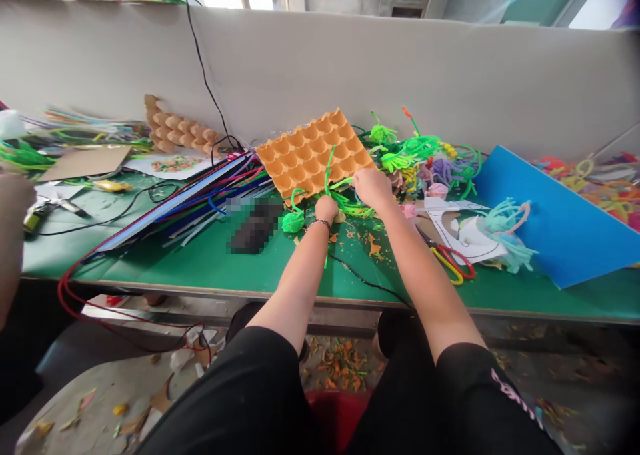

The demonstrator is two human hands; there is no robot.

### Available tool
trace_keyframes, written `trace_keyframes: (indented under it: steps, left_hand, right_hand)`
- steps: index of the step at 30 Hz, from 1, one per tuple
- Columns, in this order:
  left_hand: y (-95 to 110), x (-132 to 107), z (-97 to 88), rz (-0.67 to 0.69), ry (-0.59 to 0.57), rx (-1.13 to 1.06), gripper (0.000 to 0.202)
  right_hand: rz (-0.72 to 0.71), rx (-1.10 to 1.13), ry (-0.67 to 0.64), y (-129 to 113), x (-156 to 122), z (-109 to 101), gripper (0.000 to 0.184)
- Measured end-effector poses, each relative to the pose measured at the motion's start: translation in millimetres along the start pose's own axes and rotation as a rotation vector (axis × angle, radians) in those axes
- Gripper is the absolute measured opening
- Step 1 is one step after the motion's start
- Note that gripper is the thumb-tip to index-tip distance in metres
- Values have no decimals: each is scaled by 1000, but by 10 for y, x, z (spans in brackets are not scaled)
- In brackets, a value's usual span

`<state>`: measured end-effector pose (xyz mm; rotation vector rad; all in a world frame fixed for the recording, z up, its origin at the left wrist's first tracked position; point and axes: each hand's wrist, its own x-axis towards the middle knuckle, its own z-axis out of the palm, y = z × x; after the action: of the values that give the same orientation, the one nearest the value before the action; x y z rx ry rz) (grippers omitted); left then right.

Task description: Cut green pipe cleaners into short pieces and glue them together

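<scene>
My left hand (pixel 326 209) is closed around bright green pipe cleaners (pixel 330 165); one stem stands up above the fist and an end shows below the wrist. To its right my right hand (pixel 373 185), also closed, pinches a green stem that runs toward the left hand. Fingertip detail is hidden behind the hands. A green fuzzy ball (pixel 293 222) with a curved stem lies just left of my left hand. Behind both hands a tan egg tray (pixel 320 151) leans at a tilt. More loose green stems (pixel 353 206) lie under and between the hands.
Red-and-yellow-handled scissors (pixel 457 265) and paper cutouts (pixel 467 238) lie right, before a blue board (pixel 560 221). Finished-looking green pieces (pixel 407 151) pile behind. Bundled stems and sheets (pixel 200 198) lie left. A black cable (pixel 367 280) crosses the front. Another person's arm (pixel 13 235) is far left.
</scene>
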<state>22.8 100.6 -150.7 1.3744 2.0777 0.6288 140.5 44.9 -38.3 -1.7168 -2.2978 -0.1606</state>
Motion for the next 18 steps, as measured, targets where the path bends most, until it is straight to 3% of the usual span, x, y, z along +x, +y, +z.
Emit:
trace_keyframes:
  steps: [10, 12, 15, 18]
  left_hand:
    - [119, -31, -109, 26, -129, -37, 34]
    - [167, -70, -154, 29, -149, -64, 33]
    - [204, -146, -227, 33, -132, -118, 33]
    - [206, -225, -307, 42, -90, -182, 35]
  right_hand:
    - [76, -72, 362, 82, -532, -730, 29]
    - [104, -22, 447, 149, -650, -888, 32]
    - [89, 104, 472, 274, -836, -1126, 37]
    - [44, 365, 504, 390, -1005, -1266, 35]
